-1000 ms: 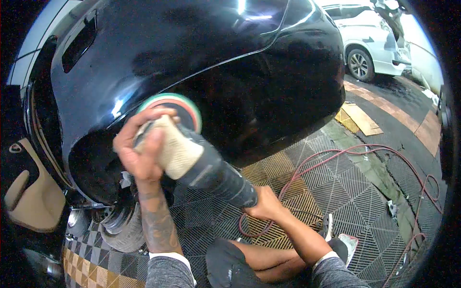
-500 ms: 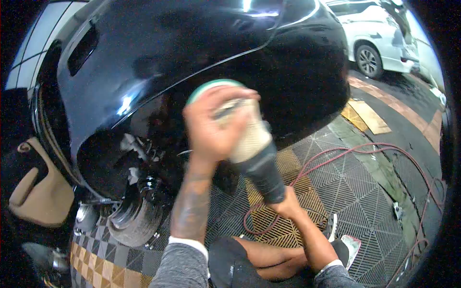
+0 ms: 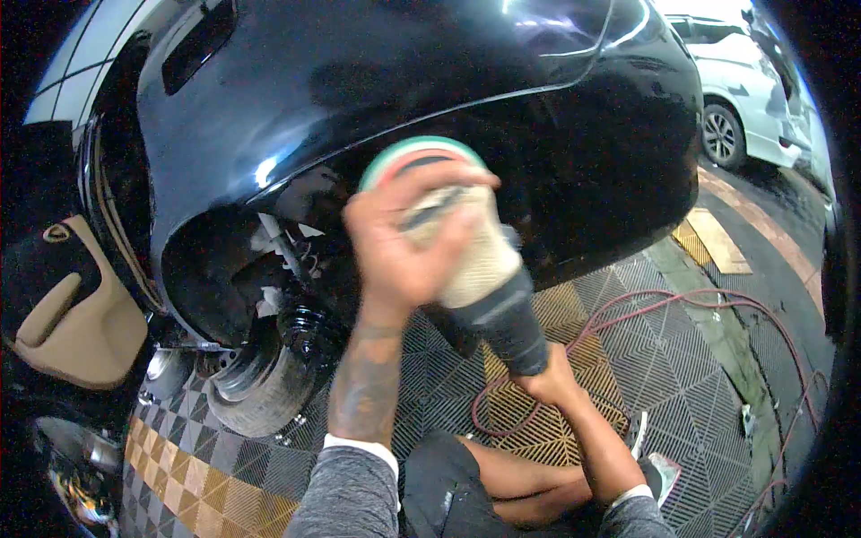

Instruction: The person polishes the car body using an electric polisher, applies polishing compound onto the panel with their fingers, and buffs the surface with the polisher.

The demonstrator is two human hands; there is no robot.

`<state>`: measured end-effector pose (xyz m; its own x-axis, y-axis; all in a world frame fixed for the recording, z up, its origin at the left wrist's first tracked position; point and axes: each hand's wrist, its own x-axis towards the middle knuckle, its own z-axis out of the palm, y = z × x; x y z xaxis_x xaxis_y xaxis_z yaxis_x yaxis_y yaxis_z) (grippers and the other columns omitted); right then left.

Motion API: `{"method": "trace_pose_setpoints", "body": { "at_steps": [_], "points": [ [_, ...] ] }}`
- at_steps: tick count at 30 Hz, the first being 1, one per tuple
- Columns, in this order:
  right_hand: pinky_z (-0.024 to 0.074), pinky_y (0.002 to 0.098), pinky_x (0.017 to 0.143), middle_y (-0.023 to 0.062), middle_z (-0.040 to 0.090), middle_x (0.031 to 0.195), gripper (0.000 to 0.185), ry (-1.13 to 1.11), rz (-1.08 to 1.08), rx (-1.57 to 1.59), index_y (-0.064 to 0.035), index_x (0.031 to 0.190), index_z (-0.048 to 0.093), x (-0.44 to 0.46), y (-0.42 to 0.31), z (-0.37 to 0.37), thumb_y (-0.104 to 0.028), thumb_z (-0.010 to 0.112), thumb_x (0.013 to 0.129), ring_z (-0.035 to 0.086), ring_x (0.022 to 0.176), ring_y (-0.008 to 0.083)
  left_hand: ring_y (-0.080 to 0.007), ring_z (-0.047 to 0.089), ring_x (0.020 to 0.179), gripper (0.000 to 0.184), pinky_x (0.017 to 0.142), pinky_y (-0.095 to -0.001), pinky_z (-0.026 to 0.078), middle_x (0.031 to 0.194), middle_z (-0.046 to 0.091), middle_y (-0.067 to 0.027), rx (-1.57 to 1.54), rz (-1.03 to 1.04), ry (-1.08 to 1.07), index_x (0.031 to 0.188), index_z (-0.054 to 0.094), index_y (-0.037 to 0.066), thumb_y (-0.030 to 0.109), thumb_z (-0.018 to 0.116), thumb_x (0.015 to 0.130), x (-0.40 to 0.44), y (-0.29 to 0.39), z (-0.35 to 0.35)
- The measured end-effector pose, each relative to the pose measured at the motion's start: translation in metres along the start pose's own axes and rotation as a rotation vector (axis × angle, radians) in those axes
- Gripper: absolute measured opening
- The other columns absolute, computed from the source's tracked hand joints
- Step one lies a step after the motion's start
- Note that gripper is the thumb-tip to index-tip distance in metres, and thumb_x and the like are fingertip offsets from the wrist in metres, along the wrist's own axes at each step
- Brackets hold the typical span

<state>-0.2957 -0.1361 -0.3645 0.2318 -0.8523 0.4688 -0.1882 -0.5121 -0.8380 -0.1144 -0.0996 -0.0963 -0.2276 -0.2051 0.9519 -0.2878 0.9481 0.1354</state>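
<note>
Head view. Landmark: glossy black car (image 3: 583, 179). Cream-and-black cylindrical power polisher (image 3: 489, 273): before car's lower side; round green-and-red pad (image 3: 426, 151) faces car, contact unclear. Left hand (image 3: 404, 247) curled round polisher's front end, apparently for guiding pressure; right hand (image 3: 552, 377) closed round rear end, likely steadying. Pad lies beyond left hand, car-side.

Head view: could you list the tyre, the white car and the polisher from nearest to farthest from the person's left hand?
1. Polisher, gripped in the left hand.
2. Tyre, lower left of that hand.
3. White car, upper right, in the background.
</note>
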Motion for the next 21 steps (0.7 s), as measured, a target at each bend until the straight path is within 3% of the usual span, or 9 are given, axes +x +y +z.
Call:
{"method": "trace_pose_setpoints", "body": {
  "at_steps": [5, 9, 12, 13, 17, 18, 21],
  "points": [
    [0.0545, 0.0501, 0.073, 0.0269, 0.067, 0.078, 0.033, -0.131, -0.165, -0.140, 0.0002, 0.083, 0.067, 0.022, -0.053, 0.015, -0.027, 0.072, 0.064, 0.067, 0.077, 0.0453, -0.0291, 0.070, 0.092, 0.034, 0.087, -0.0403, 0.056, 0.102, 0.070, -0.0248, -0.125, -0.063, 0.210, 0.109, 0.067, -0.008, 0.012, 0.060, 0.082, -0.018, 0.020, -0.076],
    [0.0545, 0.0500, 0.075, 0.0267, 0.068, 0.081, 0.037, -0.153, -0.167, -0.128, -0.0005, 0.085, 0.068, 0.026, -0.065, 0.013, -0.031, 0.074, 0.064, 0.067, 0.079, 0.0450, -0.0305, 0.070, 0.090, 0.035, 0.085, -0.0403, 0.056, 0.103, 0.069, -0.0280, -0.109, -0.038, 0.220, 0.111, 0.065, -0.009, 0.010, 0.057, 0.083, -0.013, 0.021, -0.084],
    [0.0543, 0.0467, 0.072, 0.0253, 0.068, 0.079, 0.037, -0.157, -0.152, -0.110, 0.0007, 0.083, 0.067, 0.016, -0.047, -0.001, -0.031, 0.074, 0.066, 0.068, 0.075, 0.0419, -0.0292, 0.070, 0.089, 0.033, 0.084, -0.0401, 0.057, 0.101, 0.070, -0.0264, -0.101, -0.091, 0.160, 0.109, 0.066, -0.008, 0.011, 0.059, 0.083, -0.010, 0.020, -0.051],
    [0.0543, 0.0467, 0.072, 0.0253, 0.068, 0.079, 0.037, -0.154, -0.153, -0.113, 0.0007, 0.083, 0.067, 0.010, -0.038, -0.007, -0.031, 0.074, 0.066, 0.068, 0.075, 0.0419, -0.0314, 0.070, 0.092, 0.037, 0.086, -0.0409, 0.057, 0.108, 0.069, -0.0273, -0.057, -0.097, 0.111, 0.116, 0.065, -0.008, 0.014, 0.058, 0.086, -0.013, 0.015, -0.039],
    [0.0533, 0.0417, 0.069, 0.0232, 0.069, 0.077, 0.033, -0.076, 0.073, -0.038, 0.0020, 0.082, 0.066, -0.007, 0.000, -0.039, -0.027, 0.075, 0.067, 0.069, 0.068, 0.0336, -0.0285, 0.070, 0.092, 0.032, 0.088, -0.0406, 0.056, 0.101, 0.072, -0.0217, 0.003, -0.058, 0.068, 0.103, 0.071, -0.007, 0.011, 0.061, 0.078, -0.005, -0.001, 0.039],
    [0.0534, 0.0415, 0.069, 0.0226, 0.070, 0.079, 0.033, -0.053, 0.095, -0.037, 0.0018, 0.083, 0.066, -0.009, 0.015, -0.044, -0.026, 0.075, 0.067, 0.069, 0.069, 0.0328, -0.0205, 0.070, 0.088, 0.022, 0.083, -0.0348, 0.055, 0.093, 0.075, -0.0124, -0.030, 0.035, 0.024, 0.098, 0.075, 0.001, 0.010, 0.067, 0.079, 0.004, -0.012, 0.058],
    [0.0536, 0.0413, 0.073, 0.0178, 0.072, 0.086, 0.034, 0.072, 0.131, -0.007, -0.0004, 0.089, 0.068, -0.013, 0.043, -0.050, -0.023, 0.077, 0.066, 0.069, 0.077, 0.0278, -0.0190, 0.072, 0.072, 0.020, 0.069, -0.0304, 0.056, 0.083, 0.075, -0.0114, -0.032, 0.083, -0.071, 0.095, 0.075, 0.002, 0.011, 0.071, 0.077, 0.022, -0.009, 0.108]
  ]
}}
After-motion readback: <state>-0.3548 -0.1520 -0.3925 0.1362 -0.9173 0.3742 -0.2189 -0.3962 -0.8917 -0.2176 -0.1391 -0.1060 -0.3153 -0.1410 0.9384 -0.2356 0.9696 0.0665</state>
